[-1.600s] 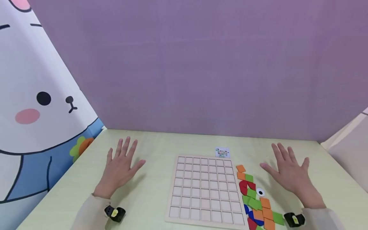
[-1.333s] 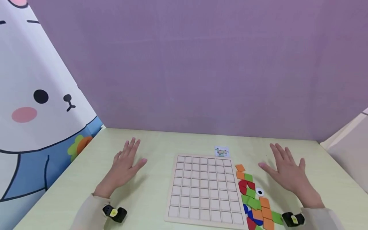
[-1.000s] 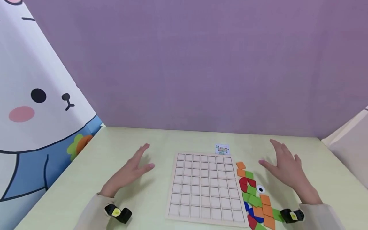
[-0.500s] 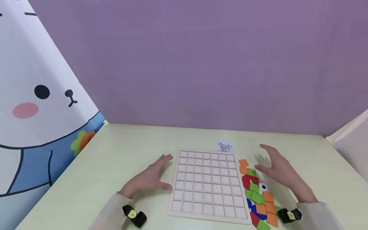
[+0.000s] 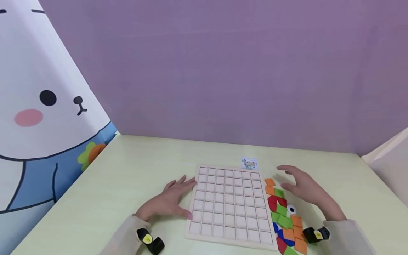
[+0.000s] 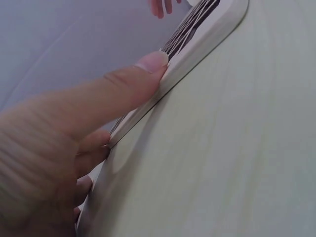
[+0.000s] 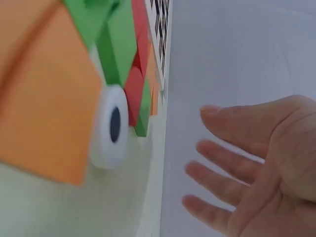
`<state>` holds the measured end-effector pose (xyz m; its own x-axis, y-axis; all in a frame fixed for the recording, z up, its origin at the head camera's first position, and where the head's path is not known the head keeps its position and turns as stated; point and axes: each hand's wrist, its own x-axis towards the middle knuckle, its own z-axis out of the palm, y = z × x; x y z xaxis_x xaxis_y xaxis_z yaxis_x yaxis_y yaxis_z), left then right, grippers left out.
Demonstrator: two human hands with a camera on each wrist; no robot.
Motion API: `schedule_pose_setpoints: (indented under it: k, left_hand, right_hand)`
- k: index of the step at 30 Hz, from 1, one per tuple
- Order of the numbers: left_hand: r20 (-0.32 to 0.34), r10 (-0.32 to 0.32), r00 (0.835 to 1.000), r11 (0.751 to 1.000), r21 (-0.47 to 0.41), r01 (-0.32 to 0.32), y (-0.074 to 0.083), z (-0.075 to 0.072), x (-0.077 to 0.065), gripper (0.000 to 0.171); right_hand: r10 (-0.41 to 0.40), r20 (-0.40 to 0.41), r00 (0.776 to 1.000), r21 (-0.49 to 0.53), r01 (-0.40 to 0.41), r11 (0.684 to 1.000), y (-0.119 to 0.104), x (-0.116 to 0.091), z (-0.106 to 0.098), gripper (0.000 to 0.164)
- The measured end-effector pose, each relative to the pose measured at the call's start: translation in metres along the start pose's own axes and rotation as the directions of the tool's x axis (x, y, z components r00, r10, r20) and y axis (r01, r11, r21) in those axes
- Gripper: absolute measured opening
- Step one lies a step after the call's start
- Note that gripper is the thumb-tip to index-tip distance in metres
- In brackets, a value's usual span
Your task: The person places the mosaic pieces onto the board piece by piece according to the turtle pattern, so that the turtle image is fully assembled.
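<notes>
A pale wooden board [image 5: 231,242] with a grid of square recesses lies flat on the table. My left hand [image 5: 170,201] is at its left side, fingers spread, with the thumb and a fingertip touching the edge. In the left wrist view the thumb [image 6: 123,89] lies against the board's side. Several coloured pieces lie along the right side of the board: orange squares [image 5: 296,221], green pieces [image 5: 285,222], red pieces [image 5: 272,203], blue pieces and a white eye disc [image 5: 291,209]. My right hand [image 5: 304,186] hovers beside these pieces, fingers loosely bent, holding nothing.
A small printed card [image 5: 249,163] lies just behind the board's far edge. A purple cloth wall [image 5: 204,78] rises at the table's back, and a cartoon-printed panel [image 5: 47,141] stands on the left. Each wrist wears a black camera [image 5: 150,241].
My left hand has moved right and down, from above the table to the board's left edge. My right hand has turned and shifted a little left, closer to the pieces.
</notes>
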<state>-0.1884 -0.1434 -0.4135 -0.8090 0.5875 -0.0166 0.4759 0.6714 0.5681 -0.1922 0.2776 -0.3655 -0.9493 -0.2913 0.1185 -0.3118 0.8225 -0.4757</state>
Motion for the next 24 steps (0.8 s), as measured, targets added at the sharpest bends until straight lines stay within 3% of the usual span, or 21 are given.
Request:
schedule_pose_setpoints:
  k: [8, 16, 24]
  left_hand:
    - [-0.001, 0.026, 1.000, 1.000, 0.009, -0.026, -0.001, -0.001, -0.001, 0.105]
    - [0.009, 0.022, 1.000, 1.000, 0.000, -0.022, 0.000, 0.001, -0.001, 0.105]
    - [-0.009, 0.040, 0.999, 0.999, 0.020, -0.040, -0.002, 0.000, 0.001, 0.106]
  right_hand:
    - [-0.101, 0.047, 0.994, 0.058, 0.099, 0.993, 0.008, 0.020, 0.001, 0.046]
    - [-0.043, 0.125, 0.991, 0.110, 0.029, 0.994, 0.004, 0.022, 0.007, 0.042]
    - [-0.028, 0.134, 0.991, 0.098, 0.015, 0.995, -0.004, 0.017, 0.009, 0.037]
